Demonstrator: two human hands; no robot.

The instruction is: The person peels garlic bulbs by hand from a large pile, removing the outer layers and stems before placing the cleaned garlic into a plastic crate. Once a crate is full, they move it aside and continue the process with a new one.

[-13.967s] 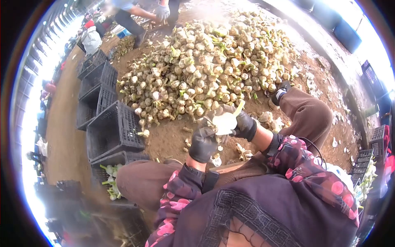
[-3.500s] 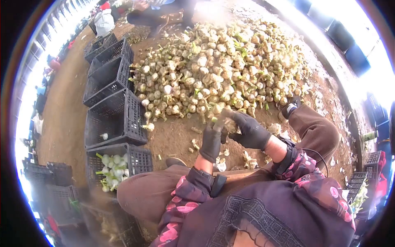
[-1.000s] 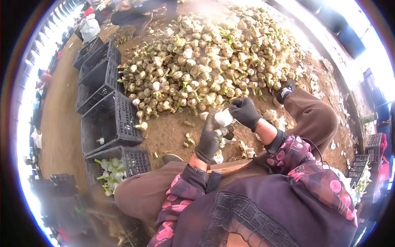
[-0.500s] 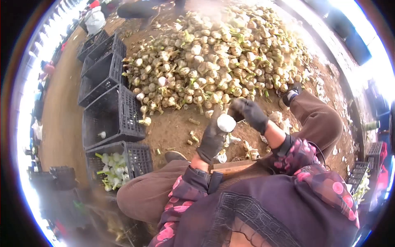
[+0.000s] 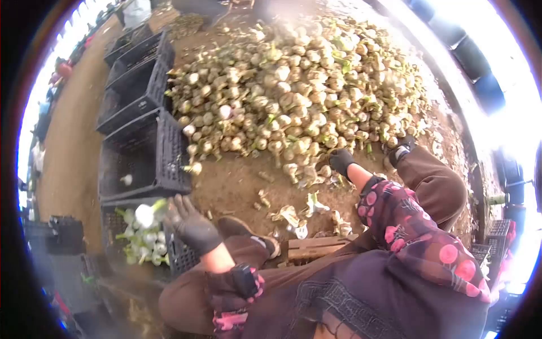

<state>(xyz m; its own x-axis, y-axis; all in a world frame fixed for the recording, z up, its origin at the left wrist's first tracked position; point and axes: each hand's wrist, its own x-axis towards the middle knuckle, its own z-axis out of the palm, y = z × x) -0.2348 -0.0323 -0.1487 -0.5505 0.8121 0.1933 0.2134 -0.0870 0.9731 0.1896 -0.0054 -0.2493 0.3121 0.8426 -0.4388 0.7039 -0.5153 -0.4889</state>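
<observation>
My left hand (image 5: 195, 226), in a dark glove, is open with its fingers spread at the rim of a black plastic crate (image 5: 183, 257). Just past the fingertips is a clean white garlic bulb (image 5: 145, 215), apart from the hand and above the trimmed garlic bulbs (image 5: 148, 243) in that crate. At the near edge of a large heap of untrimmed garlic (image 5: 305, 85), my gloved right hand (image 5: 341, 162) is closed with its fingers curled down. What it grips, if anything, is hidden.
Several black crates (image 5: 141, 152) stand in a row on the left, one holding a single bulb (image 5: 126, 179). Peeled skins (image 5: 288, 214) litter the dirt before me. A small wooden box (image 5: 319, 247) lies between my legs. Another person (image 5: 136, 12) is at the far left.
My left hand has moved left from in front of me to the crate and let go of the white garlic bulb. My right hand has left the bulb and moved to the heap's edge.
</observation>
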